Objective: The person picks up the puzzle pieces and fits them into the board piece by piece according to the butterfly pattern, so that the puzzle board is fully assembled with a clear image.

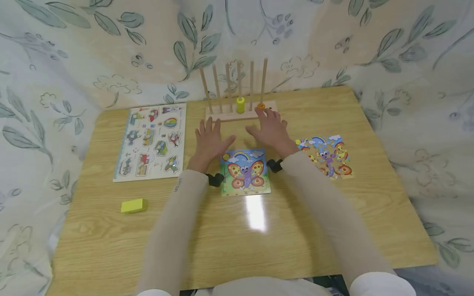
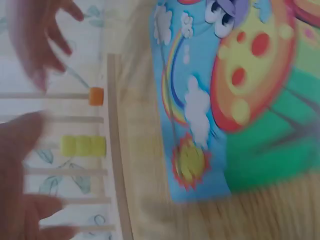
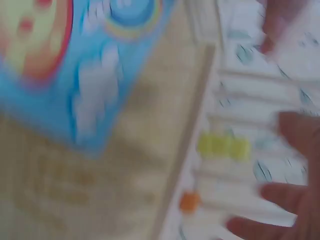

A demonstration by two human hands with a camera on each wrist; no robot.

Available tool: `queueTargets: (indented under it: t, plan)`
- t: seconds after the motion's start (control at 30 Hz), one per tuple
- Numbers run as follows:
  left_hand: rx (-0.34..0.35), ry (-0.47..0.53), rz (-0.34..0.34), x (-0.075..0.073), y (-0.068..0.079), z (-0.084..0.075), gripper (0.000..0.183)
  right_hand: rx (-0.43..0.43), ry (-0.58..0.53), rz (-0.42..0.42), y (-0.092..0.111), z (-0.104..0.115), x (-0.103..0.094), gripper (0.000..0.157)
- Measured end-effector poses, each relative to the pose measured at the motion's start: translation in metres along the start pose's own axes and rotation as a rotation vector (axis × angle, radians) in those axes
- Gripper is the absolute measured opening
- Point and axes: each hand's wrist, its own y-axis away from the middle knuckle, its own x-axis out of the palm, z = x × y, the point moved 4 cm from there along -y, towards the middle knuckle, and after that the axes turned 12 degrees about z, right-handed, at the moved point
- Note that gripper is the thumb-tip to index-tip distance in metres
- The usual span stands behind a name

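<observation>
My left hand (image 1: pixel 209 144) hovers with spread fingers in front of a wooden peg rack (image 1: pixel 231 116), nothing in its grasp. To its right my right hand (image 1: pixel 272 129) reaches out, fingers loosely extended. Its fingertips overlap the orange bead (image 1: pixel 261 106) in the head view, but a gap shows in the right wrist view (image 3: pixel 189 202). Several yellow beads (image 2: pixel 83 146) are stacked on a middle peg. Between the forearms lies a square butterfly picture puzzle (image 1: pixel 246 172). Both wrist views are blurred and show only parts of the hands.
A white vehicle puzzle board (image 1: pixel 153 142) lies at the left, with a yellow block (image 1: pixel 134 205) in front of it. Loose butterfly puzzle pieces (image 1: pixel 328 155) lie right of centre, partly behind the right forearm. A floral cloth (image 1: pixel 148 49) hangs behind the wooden table (image 1: pixel 377 230).
</observation>
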Motion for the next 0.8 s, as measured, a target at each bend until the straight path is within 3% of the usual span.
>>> queueTargets:
  t: [0.17, 0.3, 0.5, 0.8]
  plan:
    - [0.127, -0.045, 0.143, 0.017, 0.014, 0.011, 0.085, 0.020, 0.066, 0.123, 0.023, -0.055, -0.021, 0.055]
    - [0.184, -0.036, 0.250, 0.033, 0.026, 0.024, 0.095, 0.038, 0.103, 0.218, 0.038, -0.103, -0.026, 0.047]
    - [0.244, 0.022, 0.232, 0.044, 0.034, 0.043, 0.104, -0.044, 0.084, 0.251, 0.038, -0.139, -0.015, 0.044]
    - [0.253, 0.061, 0.186, 0.056, 0.035, 0.056, 0.105, -0.087, 0.099, 0.184, 0.019, -0.143, -0.007, 0.041]
